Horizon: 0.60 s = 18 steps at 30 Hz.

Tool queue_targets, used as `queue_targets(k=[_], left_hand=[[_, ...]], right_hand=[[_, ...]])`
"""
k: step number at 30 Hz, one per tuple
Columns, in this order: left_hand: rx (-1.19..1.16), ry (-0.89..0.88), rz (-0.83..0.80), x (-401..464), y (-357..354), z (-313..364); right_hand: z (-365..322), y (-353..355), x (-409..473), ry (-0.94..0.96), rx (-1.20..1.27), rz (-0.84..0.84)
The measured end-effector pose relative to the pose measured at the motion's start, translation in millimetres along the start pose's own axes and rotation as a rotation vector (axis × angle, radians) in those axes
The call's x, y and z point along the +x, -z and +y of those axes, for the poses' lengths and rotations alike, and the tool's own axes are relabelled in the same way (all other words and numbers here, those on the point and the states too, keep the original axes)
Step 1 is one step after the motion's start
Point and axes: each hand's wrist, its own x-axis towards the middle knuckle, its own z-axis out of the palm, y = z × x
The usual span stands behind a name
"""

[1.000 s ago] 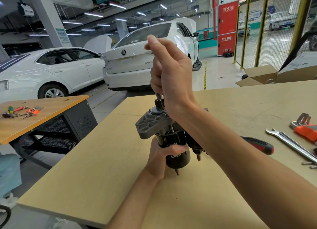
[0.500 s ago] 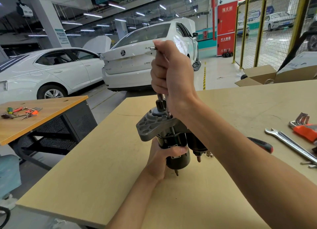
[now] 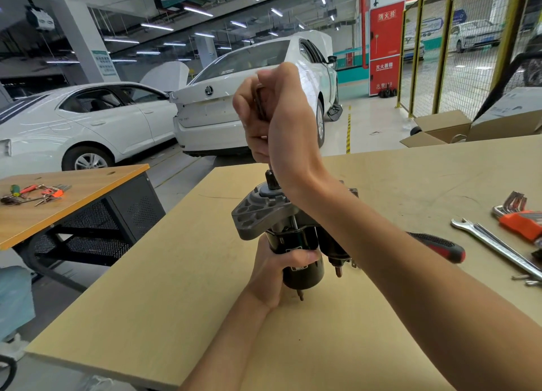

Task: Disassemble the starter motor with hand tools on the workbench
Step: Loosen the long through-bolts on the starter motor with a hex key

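The starter motor [image 3: 296, 244] stands upright on the wooden workbench [image 3: 176, 302], grey nose housing [image 3: 255, 211] on top and black body below. My left hand [image 3: 275, 273] grips the black body from the left. Above the motor, my right hand [image 3: 278, 117] is curled round a thin dark tool [image 3: 259, 103] that points down to the motor's top end; most of the tool is hidden in my fist. The solenoid [image 3: 337, 252] with its copper stud hangs at the motor's right side.
A red and black screwdriver handle [image 3: 440, 245] lies right of my forearm. Further right lie a silver spanner [image 3: 498, 244] and an orange hex key set [image 3: 519, 217]. Another bench [image 3: 73, 203] with tools stands left. White cars are parked behind.
My right hand has closed fully round the tool and turned at the wrist above the motor. The motor and my left hand stayed where they were.
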Motion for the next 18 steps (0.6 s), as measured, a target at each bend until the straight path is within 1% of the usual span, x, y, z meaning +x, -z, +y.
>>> queue_targets(k=[2,5,6,8,11,18], left_hand=[[-0.012,-0.004,-0.019,0.3,0.9,-2.0],[-0.026,-0.012,-0.031,-0.4,1.8,-2.1],[-0.028,-0.015,-0.032,-0.7,1.8,-1.7],[-0.036,-0.009,-0.026,-1.1,1.7,-0.4],[-0.04,0.005,-0.01,-0.8,2.3,-1.2],[-0.022,0.028,0.029,0.5,0.8,-1.6]], right_hand=[[2.3,-2.4,-2.0,0.087,-0.014,0.053],[4.4,-6.8,-4.7,0.174,0.088,0.111],[6.2,-7.8,-4.8,0.196,0.089,0.141],[10.2,-9.3,-4.6,0.229,0.036,0.212],[12.7,-8.4,-2.2,0.23,-0.001,0.261],[11.0,-5.0,-2.2,0.142,0.139,0.176]])
